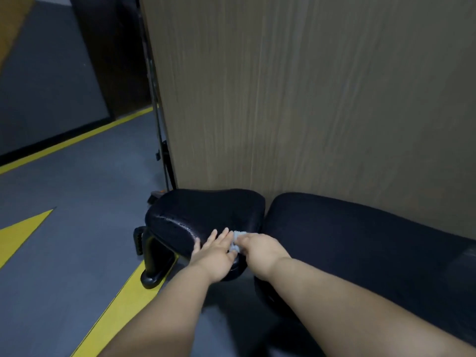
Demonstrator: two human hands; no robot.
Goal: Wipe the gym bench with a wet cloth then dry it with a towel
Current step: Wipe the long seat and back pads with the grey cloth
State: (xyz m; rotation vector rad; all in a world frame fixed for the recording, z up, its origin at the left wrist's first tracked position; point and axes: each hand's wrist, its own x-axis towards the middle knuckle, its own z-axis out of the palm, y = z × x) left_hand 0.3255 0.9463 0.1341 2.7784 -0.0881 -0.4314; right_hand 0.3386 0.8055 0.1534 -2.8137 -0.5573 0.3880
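Note:
The black gym bench stands against a wooden panel, in two pads: a small seat pad [203,215] on the left and a long back pad [347,233] on the right. My right hand [260,249] is closed on a small light grey cloth [235,243] at the seat pad's near right edge. My left hand [216,251] lies flat on the seat pad's near edge with fingers spread, touching the cloth's left side. Most of the cloth is hidden between my hands.
The bench's black leg and foot [152,264] stand on the grey floor with yellow stripes [123,297]. A tall wooden panel [309,99] rises right behind the bench. A thin black stand [164,155] is at the panel's left edge.

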